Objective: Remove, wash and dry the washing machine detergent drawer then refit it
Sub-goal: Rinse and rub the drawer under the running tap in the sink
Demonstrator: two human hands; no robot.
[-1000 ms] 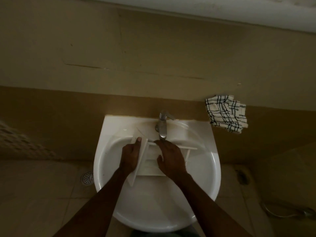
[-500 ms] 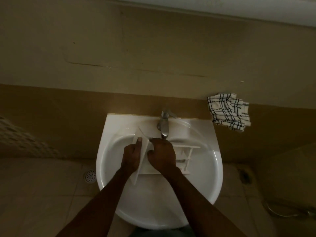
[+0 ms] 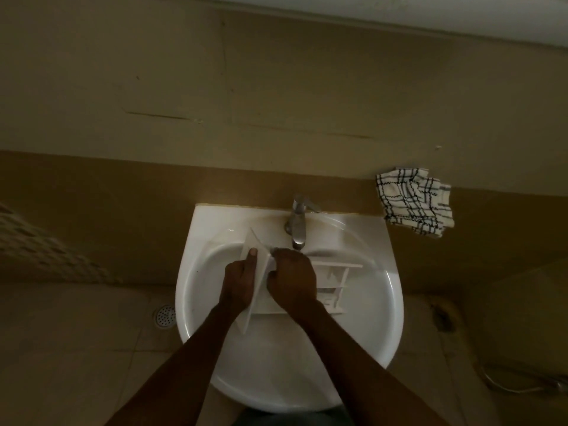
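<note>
A white detergent drawer (image 3: pixel 333 279) lies in the white wash basin (image 3: pixel 384 302) under the chrome tap (image 3: pixel 297 224). Its front panel stands on edge at the left. My left hand (image 3: pixel 238 282) grips that panel, thumb laid along it. My right hand (image 3: pixel 292 279) rests inside the drawer next to the panel, fingers curled; whether it holds anything is hidden. The drawer's compartments show to the right of my right hand. I cannot tell whether water runs from the tap.
A black-and-white checked cloth (image 3: pixel 415 204) hangs on the wall ledge to the right of the basin. A round floor drain (image 3: pixel 164 315) sits at the left on the tiled floor. A hose (image 3: pixel 519 385) lies on the floor at the lower right.
My right hand has slid left across the drawer, from its middle to just beside the front panel. My left hand keeps its hold on the panel.
</note>
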